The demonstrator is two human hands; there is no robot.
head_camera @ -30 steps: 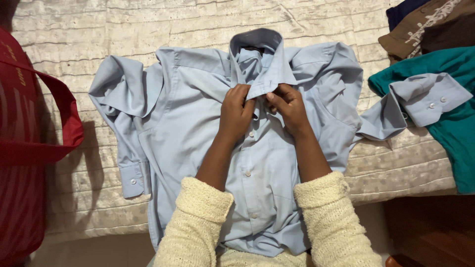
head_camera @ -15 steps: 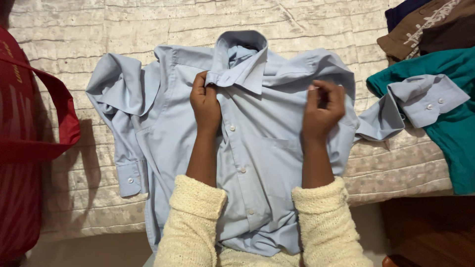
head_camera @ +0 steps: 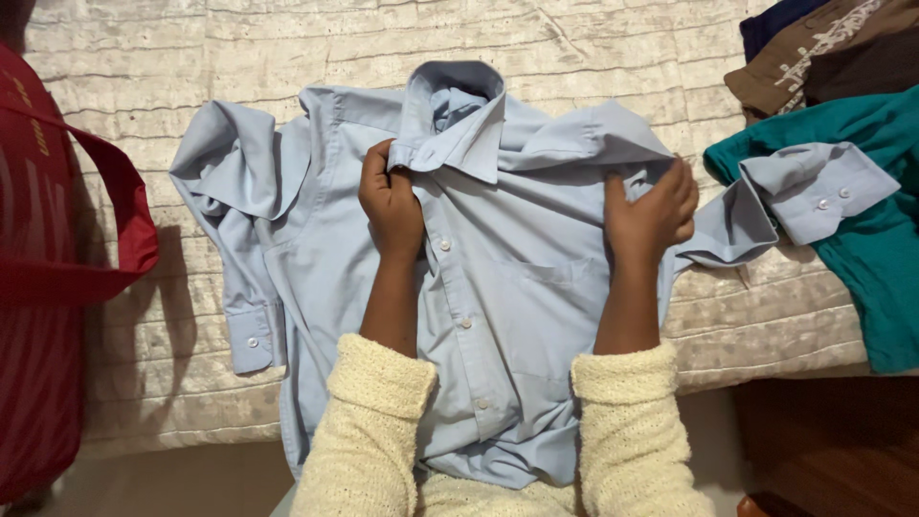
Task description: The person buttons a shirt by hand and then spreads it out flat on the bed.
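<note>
View: head camera, looking straight down on a bed (head_camera: 593, 38) with a pale quilted cover.
Shirt (head_camera: 517, 316): light blue, buttoned, front up on the bed, collar away from the person, hem hanging over the near edge toward the lap.
Left hand (head_camera: 391, 203): fingers curled narrow, pinching the cloth just under the collar (head_camera: 450, 129), at the placket top.
Right hand (head_camera: 653, 213): fingers bent and gathered on the cloth at the shoulder and armhole seam; the grip looks closed on a fold, though the fingertips are partly hidden.
Between the hands: the chest panel, with its pocket and a row of white buttons running down toward the person.
Beyond the right fingers: a sleeve trails outward, its cuff (head_camera: 818, 191) lying on a teal garment (head_camera: 881, 268); brown and dark clothes sit past that, in the far corner.
Beyond the left fingers: the other sleeve is bunched and folded down, its cuff (head_camera: 251, 340) near the bed edge; a red bag (head_camera: 57, 287) lies farther out.
Arms: cream knitted sleeves (head_camera: 378, 421) pushed up off the wrists.
Handling, as judged: thin woven cotton, light and limp, creases easily, not slippery or fragile; the collar and cuffs are stiffer.
Where to hold, as judged: the shoulder seams, collar base and cuffs give firmer purchase than the loose panel.
</note>
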